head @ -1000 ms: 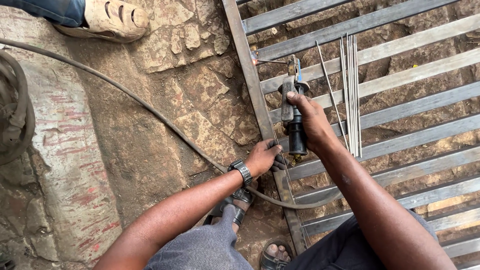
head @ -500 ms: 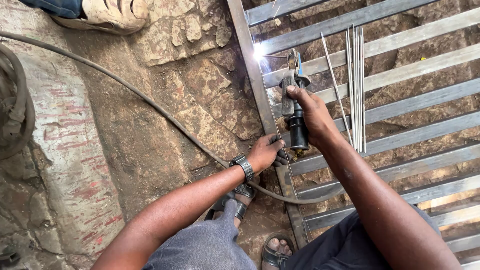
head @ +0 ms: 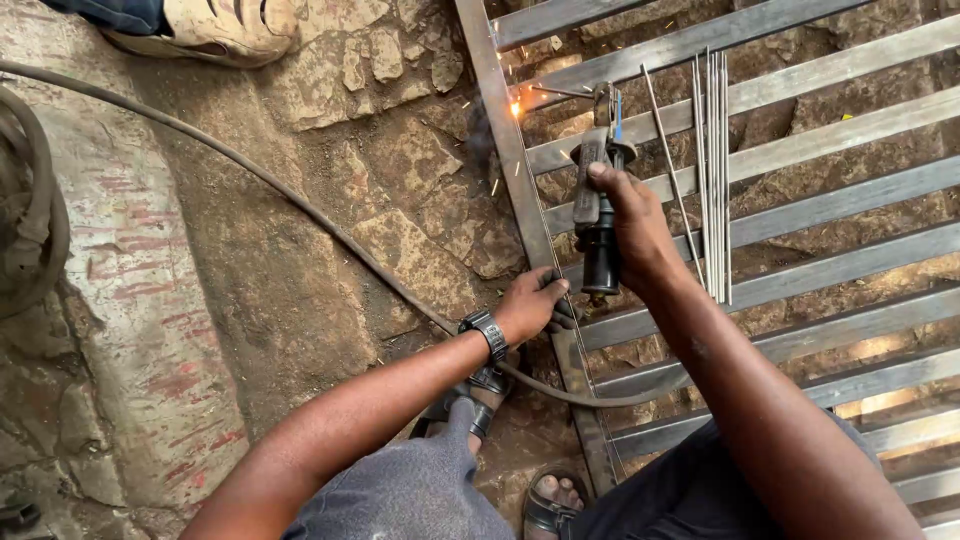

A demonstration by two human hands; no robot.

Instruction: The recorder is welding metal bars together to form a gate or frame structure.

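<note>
Your right hand (head: 635, 225) is closed around the black electrode holder (head: 600, 215), its rod sparking at the grey metal frame (head: 520, 190) on the stone ground. Your left hand (head: 530, 305) grips the frame's rail beside the cable (head: 300, 200). Spare rods (head: 712, 170) lie across the bars.

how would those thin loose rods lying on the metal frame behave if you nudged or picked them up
The thin rods are round and lie loose across the frame's flat bars, so a nudge would probably roll or scatter them. Long and slender, they likely feel light and flex slightly when lifted by one end.
</note>
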